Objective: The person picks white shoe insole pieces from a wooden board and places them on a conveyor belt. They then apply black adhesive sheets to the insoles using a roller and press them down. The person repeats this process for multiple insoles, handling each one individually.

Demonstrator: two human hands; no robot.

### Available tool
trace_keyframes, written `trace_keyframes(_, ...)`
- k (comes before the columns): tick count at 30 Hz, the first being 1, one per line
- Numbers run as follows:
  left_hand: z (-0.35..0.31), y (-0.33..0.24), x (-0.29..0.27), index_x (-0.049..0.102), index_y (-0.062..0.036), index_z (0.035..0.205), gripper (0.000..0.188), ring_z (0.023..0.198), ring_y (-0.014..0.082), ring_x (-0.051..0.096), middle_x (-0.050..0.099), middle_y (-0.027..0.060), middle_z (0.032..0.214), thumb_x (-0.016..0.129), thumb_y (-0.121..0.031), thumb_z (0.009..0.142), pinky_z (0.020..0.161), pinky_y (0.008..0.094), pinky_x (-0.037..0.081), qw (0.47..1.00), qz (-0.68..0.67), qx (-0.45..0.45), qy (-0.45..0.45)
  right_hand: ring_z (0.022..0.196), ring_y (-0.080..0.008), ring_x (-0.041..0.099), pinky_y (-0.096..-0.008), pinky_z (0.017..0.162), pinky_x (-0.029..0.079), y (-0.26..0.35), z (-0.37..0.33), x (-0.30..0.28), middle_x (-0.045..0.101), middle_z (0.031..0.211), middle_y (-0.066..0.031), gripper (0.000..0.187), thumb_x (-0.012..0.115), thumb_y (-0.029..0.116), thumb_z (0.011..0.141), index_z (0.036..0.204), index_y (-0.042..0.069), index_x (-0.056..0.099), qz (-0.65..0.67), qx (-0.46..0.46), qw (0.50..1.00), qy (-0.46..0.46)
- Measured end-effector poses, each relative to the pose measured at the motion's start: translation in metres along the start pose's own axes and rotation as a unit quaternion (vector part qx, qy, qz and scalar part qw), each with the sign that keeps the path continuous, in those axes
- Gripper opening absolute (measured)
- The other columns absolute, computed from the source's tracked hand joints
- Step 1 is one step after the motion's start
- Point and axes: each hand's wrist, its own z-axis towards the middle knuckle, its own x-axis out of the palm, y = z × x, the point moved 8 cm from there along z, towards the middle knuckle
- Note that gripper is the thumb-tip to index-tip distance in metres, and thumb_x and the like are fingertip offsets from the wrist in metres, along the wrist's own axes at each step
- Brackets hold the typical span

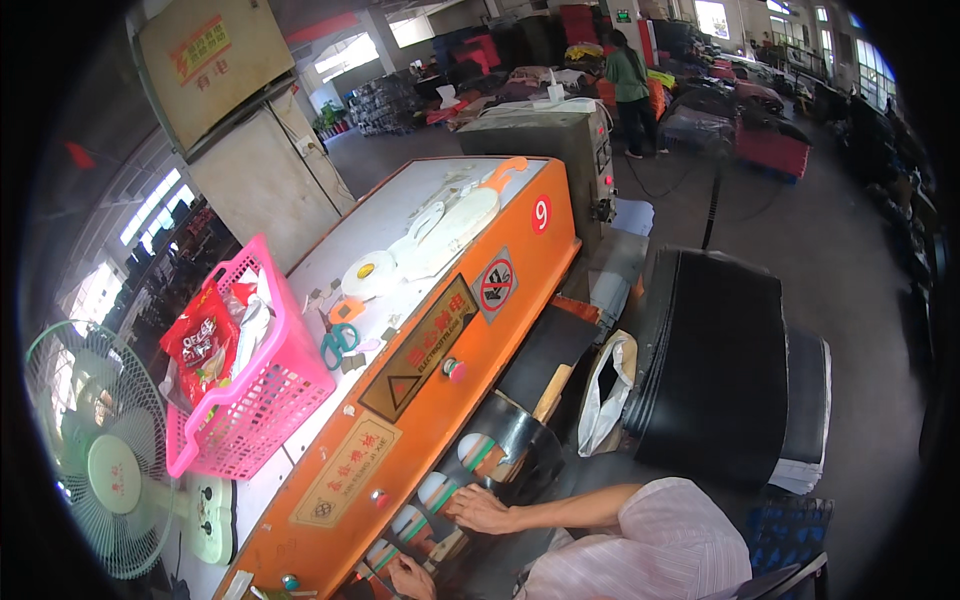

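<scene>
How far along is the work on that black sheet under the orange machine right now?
Done, it seems: several white oval patches with green and orange stripes already sit in a row on the black sheet. In hand: the right hand presses flat on the sheet by one patch, and the left hand rests lower on it. Left: a tall stack of black sheets waits beside the orange machine.

One head-worn fisheye view looks down, tilted left, close over the orange machine [400, 400]
</scene>
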Motion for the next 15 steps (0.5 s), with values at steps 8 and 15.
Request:
trace_keyframes(8,-0.016,0.035,0.028,0.074,-0.0021,0.101,0.023,0.085,0.0396,0.069,0.072,0.0191,0.096,0.064,-0.023,0.098,0.078,0.0508,0.051,1.000,-0.010,-0.021,-0.014,0.099,-0.0260,0.064,-0.0412,0.087,0.044,0.006,-0.013,0.025,0.066,0.094,-0.0089,0.020,0.070,0.016,0.082,0.101,0.008,0.069,-0.063,-0.002,0.997,0.049)
trace_keyframes(15,-0.085,0.019,0.016,0.073,-0.0028,0.109,0.024,0.095,0.0403,0.069,0.072,0.0185,0.105,0.063,-0.020,0.097,0.088,0.0485,0.053,0.997,-0.075,-0.015,0.003,0.108,-0.0275,0.068,-0.0422,0.088,0.046,0.025,-0.068,0.000,0.075,0.107,-0.0093,0.029,0.063,0.012,0.084,0.110,0.009,0.075,-0.045,0.036,0.990,0.132)
